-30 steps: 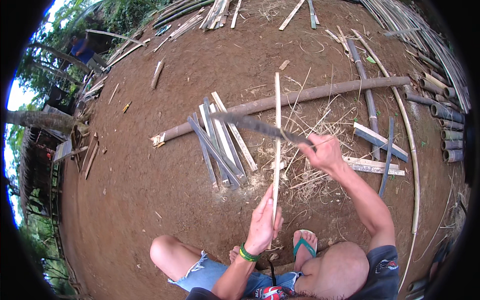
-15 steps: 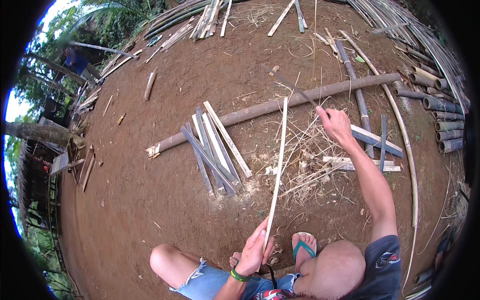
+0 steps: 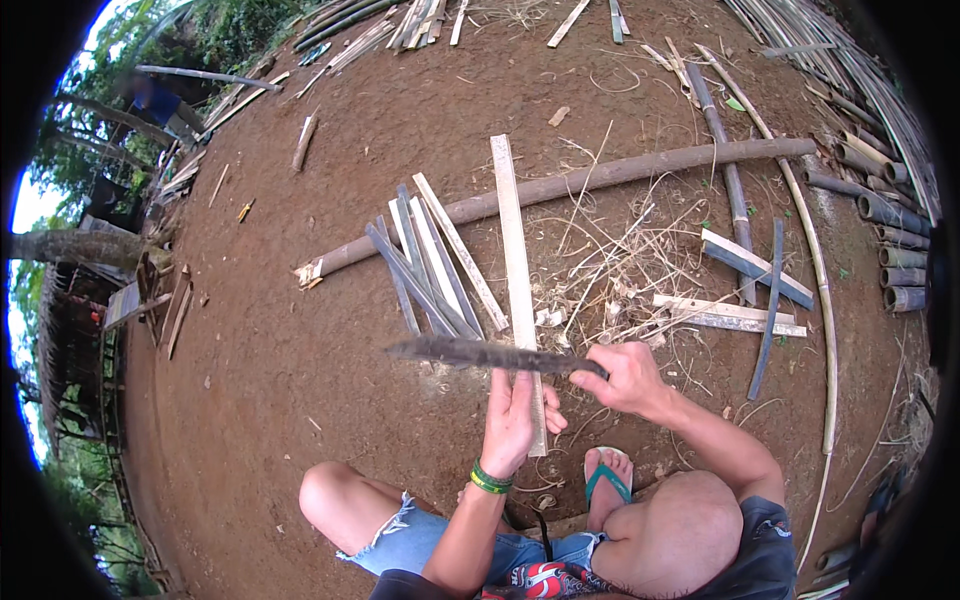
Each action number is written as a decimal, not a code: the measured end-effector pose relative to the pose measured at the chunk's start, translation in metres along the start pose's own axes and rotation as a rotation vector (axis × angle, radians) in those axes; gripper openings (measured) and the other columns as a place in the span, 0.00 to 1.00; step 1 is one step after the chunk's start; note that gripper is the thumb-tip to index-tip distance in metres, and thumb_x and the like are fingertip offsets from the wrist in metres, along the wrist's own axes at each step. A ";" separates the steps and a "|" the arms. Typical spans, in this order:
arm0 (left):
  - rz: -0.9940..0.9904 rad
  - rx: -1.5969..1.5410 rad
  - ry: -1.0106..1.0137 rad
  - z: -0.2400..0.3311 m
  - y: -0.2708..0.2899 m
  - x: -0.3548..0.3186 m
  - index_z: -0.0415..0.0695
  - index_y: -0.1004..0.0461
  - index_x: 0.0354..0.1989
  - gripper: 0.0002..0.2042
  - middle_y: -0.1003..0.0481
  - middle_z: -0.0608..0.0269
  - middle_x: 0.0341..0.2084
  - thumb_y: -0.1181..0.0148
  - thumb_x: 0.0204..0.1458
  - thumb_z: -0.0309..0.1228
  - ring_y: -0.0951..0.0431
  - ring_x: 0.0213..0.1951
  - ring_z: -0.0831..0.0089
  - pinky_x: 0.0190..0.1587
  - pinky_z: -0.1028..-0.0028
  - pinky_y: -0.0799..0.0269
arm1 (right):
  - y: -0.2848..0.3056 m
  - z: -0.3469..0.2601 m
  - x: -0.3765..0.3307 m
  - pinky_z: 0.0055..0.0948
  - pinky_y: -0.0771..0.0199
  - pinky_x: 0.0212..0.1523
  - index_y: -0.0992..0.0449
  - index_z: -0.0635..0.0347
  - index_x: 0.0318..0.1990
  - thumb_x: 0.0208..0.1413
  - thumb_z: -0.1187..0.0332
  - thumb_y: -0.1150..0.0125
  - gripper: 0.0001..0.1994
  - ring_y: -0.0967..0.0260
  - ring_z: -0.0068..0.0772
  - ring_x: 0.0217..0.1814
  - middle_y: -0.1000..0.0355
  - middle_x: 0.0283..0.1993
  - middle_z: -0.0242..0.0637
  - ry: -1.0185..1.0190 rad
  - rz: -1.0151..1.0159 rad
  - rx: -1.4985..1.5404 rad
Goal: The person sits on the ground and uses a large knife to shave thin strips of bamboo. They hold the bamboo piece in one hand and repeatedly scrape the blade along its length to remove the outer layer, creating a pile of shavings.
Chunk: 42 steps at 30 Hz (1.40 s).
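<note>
My left hand (image 3: 508, 428), with a green and yellow band at its wrist, grips a long pale bamboo strip (image 3: 516, 260) near its lower end. The strip's broad cream face shows, and it points away from me. In my right hand (image 3: 630, 380) is the handle of a machete (image 3: 462, 352). Its dark blade points left and lies across the strip, just beyond my left fingertips; whether it touches the strip I cannot tell. Beyond the hands, a brown log (image 3: 590, 180) lies crosswise, and several split bamboo strips (image 3: 425, 262) lean on it.
A tangle of thin shavings (image 3: 630, 270) covers the ground right of the strip. More bamboo pieces (image 3: 757, 268) lie beyond it. Stacked bamboo poles (image 3: 890, 210) line the right edge. A person (image 3: 158, 102) stands far left. My sandalled foot (image 3: 607, 485) is close below.
The machete came back from out beyond the log toward me and now lies crosswise at my left hand. My left hand rose, and the strip turned from its narrow edge to its broad face.
</note>
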<state>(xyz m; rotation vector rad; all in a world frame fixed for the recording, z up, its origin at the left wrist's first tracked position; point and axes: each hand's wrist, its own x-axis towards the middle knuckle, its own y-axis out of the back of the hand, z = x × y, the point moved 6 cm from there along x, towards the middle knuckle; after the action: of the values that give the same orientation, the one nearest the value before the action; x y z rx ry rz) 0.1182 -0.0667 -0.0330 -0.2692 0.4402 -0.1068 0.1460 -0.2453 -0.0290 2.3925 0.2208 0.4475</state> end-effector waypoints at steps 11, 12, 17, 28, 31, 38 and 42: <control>-0.107 -0.197 0.019 0.001 0.000 -0.014 0.52 0.50 0.73 0.23 0.33 0.63 0.27 0.60 0.71 0.38 0.37 0.19 0.79 0.21 0.79 0.40 | -0.009 -0.016 -0.006 0.44 0.33 0.19 0.34 0.59 0.19 0.56 0.40 0.39 0.30 0.32 0.48 0.16 0.34 0.15 0.41 0.196 0.034 -0.049; -0.118 -0.215 0.028 0.001 -0.001 -0.017 0.52 0.50 0.73 0.23 0.34 0.64 0.27 0.61 0.71 0.38 0.38 0.19 0.80 0.21 0.79 0.40 | -0.005 -0.015 -0.003 0.44 0.35 0.18 0.35 0.59 0.18 0.57 0.37 0.42 0.32 0.33 0.47 0.16 0.36 0.15 0.40 0.247 0.080 -0.054; -0.141 -0.239 0.073 0.006 -0.005 -0.044 0.56 0.53 0.74 0.23 0.36 0.64 0.27 0.65 0.72 0.39 0.39 0.19 0.81 0.21 0.80 0.41 | 0.014 0.016 0.025 0.42 0.35 0.17 0.37 0.58 0.18 0.58 0.35 0.45 0.33 0.35 0.45 0.14 0.37 0.14 0.39 0.235 0.119 -0.172; -0.088 -0.250 0.259 -0.008 0.030 -0.113 0.53 0.54 0.75 0.24 0.35 0.63 0.26 0.64 0.72 0.37 0.39 0.18 0.80 0.21 0.80 0.40 | 0.059 0.116 0.066 0.40 0.35 0.16 0.29 0.53 0.21 0.62 0.32 0.55 0.33 0.38 0.34 0.12 0.35 0.13 0.34 0.095 0.142 -0.511; -0.124 -0.234 0.317 -0.017 0.039 -0.146 0.51 0.51 0.73 0.23 0.35 0.61 0.25 0.62 0.71 0.39 0.39 0.18 0.79 0.21 0.79 0.40 | 0.077 0.173 0.080 0.37 0.36 0.17 0.26 0.56 0.23 0.63 0.33 0.58 0.35 0.41 0.29 0.13 0.37 0.12 0.32 -0.445 0.060 -0.544; -0.030 -0.383 0.283 -0.024 0.055 -0.122 0.54 0.47 0.70 0.22 0.34 0.60 0.28 0.62 0.71 0.45 0.37 0.19 0.76 0.22 0.78 0.38 | 0.107 0.169 0.038 0.44 0.36 0.25 0.24 0.64 0.24 0.65 0.39 0.54 0.34 0.34 0.40 0.20 0.32 0.16 0.44 -0.538 0.337 -0.189; -0.034 -0.593 0.282 -0.039 0.045 -0.071 0.58 0.49 0.72 0.23 0.36 0.65 0.30 0.61 0.71 0.44 0.38 0.21 0.78 0.23 0.79 0.39 | 0.039 0.118 0.016 0.32 0.48 0.14 0.25 0.59 0.24 0.65 0.40 0.52 0.30 0.44 0.23 0.13 0.36 0.13 0.28 -0.395 0.117 0.034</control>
<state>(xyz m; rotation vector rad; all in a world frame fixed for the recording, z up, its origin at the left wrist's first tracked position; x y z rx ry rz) 0.0394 -0.0208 -0.0505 -0.8519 0.7445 -0.0450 0.2065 -0.3416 -0.0829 2.4768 -0.0899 0.0165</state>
